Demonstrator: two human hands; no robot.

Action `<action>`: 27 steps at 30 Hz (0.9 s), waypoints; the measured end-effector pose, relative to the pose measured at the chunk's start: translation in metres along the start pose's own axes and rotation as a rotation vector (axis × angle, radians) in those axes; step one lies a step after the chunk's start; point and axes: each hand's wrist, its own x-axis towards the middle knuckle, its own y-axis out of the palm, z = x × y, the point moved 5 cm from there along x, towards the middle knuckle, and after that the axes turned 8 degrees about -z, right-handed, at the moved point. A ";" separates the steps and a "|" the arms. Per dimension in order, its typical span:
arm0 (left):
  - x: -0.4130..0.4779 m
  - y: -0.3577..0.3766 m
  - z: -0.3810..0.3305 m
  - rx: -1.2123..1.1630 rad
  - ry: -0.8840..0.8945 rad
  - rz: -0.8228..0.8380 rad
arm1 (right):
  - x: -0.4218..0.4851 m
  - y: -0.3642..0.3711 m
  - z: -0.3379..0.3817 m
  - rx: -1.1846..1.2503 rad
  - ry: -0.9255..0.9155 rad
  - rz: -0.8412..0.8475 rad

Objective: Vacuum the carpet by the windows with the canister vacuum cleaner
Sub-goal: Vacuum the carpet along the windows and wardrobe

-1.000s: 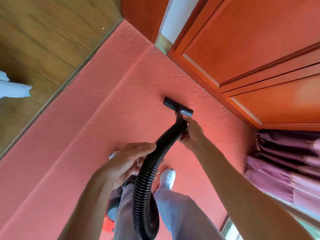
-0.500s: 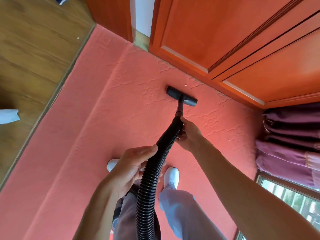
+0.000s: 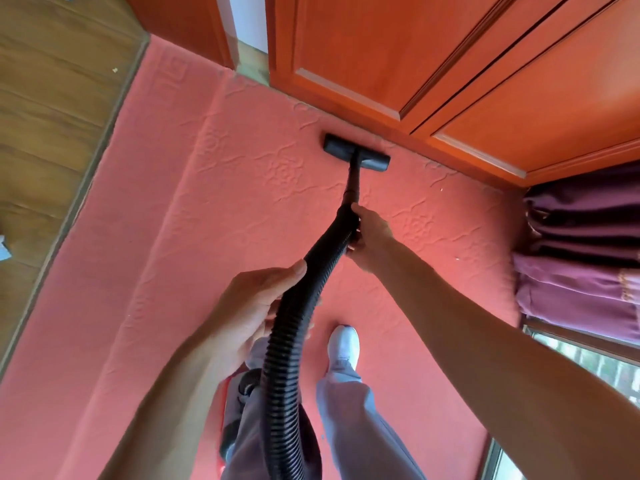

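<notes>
Right hand (image 3: 370,237) and left hand (image 3: 251,306) are gripping hose (image 3: 289,341), nozzle (image 3: 356,154) working far carpet (image 3: 207,220) edge beside cabinet (image 3: 363,46); next pass is likely calling for a shift right.

I see the nozzle (image 3: 356,156) on the carpet (image 3: 173,237), just before the cabinet (image 3: 381,46). Behind the nozzle, the right hand (image 3: 371,239) holds the hose (image 3: 294,323); the left hand (image 3: 249,306) holds it farther back. The curtain (image 3: 581,254) lies right of the nozzle, the wooden floor (image 3: 52,116) left.

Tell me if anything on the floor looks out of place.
Two pale crumbs lie on the carpet right of the nozzle, toward the curtain. Another speck sits on the wooden floor.
</notes>
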 end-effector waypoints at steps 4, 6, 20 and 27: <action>-0.024 -0.020 -0.001 0.049 -0.057 0.173 | -0.023 -0.015 -0.021 0.049 0.068 0.088; -0.028 -0.024 0.001 0.067 -0.071 0.245 | -0.031 -0.020 -0.027 0.070 0.106 0.136; 0.010 0.029 0.036 -0.081 -0.095 -0.014 | 0.022 0.005 -0.014 -0.021 0.001 -0.013; -0.049 0.013 0.023 0.025 -0.091 0.062 | -0.040 -0.023 -0.013 0.181 0.076 0.120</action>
